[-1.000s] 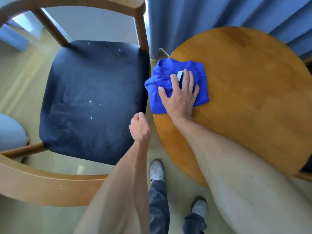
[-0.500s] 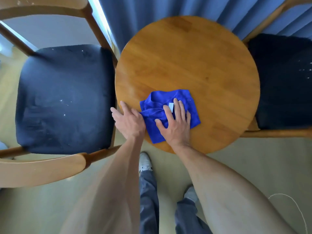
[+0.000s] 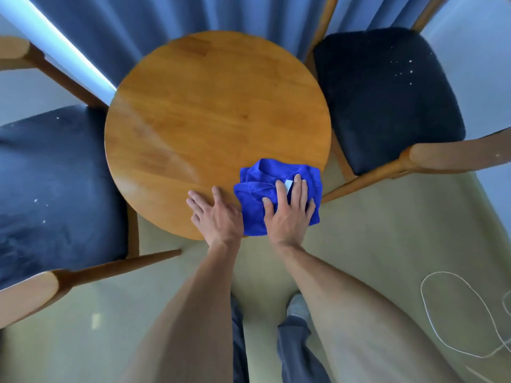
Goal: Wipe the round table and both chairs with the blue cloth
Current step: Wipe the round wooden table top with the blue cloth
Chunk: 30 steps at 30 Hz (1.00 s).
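Cloth (image 3: 254,186) slid right under right hand (image 3: 287,214); label (image 3: 288,185) unreadable

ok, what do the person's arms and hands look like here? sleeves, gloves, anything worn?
Both forearms are bare up to the frame edge, with no sleeves in view. The left hand and right hand wear no gloves; no rings, watch or wristband show. Lower down are dark blue-grey trousers and a grey shoe.

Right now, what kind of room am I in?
Probably a small sitting corner in a home or guest room: a round wooden table stands between two wooden chairs with dark padded seats, backed by blue curtains.
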Motion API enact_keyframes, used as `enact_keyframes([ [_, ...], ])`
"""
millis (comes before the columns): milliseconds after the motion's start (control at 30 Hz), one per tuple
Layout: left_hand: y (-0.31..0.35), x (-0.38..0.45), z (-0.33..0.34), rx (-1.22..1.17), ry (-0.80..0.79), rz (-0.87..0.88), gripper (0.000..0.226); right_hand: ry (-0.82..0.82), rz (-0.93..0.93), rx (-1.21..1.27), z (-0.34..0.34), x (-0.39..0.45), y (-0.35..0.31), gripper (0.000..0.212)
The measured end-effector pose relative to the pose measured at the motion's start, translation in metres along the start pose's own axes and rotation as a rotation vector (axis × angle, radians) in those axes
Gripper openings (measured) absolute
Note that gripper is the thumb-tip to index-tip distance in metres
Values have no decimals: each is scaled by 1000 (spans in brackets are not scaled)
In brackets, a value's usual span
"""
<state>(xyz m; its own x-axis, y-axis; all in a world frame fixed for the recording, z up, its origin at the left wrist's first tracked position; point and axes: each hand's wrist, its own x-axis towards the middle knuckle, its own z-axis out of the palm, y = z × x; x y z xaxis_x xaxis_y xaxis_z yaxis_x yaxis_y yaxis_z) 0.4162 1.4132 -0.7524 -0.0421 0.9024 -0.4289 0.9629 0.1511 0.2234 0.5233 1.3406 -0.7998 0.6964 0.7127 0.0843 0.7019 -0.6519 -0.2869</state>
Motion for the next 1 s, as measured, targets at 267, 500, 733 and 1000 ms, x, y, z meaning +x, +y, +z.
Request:
enact_keyframes([
  [267,54,10,9,15,2,41,59,-50,127,21,1,65,26,50],
  [500,85,80,0,3,48,58,62,-2,113,-78,15,140,18,48],
  [733,131,179,-29,20,57,93,62,-18,110,-143,29,229,-7,48],
  [1000,170,242,-40,46,122,25,56,17,198,-143,50,321,-47,50],
])
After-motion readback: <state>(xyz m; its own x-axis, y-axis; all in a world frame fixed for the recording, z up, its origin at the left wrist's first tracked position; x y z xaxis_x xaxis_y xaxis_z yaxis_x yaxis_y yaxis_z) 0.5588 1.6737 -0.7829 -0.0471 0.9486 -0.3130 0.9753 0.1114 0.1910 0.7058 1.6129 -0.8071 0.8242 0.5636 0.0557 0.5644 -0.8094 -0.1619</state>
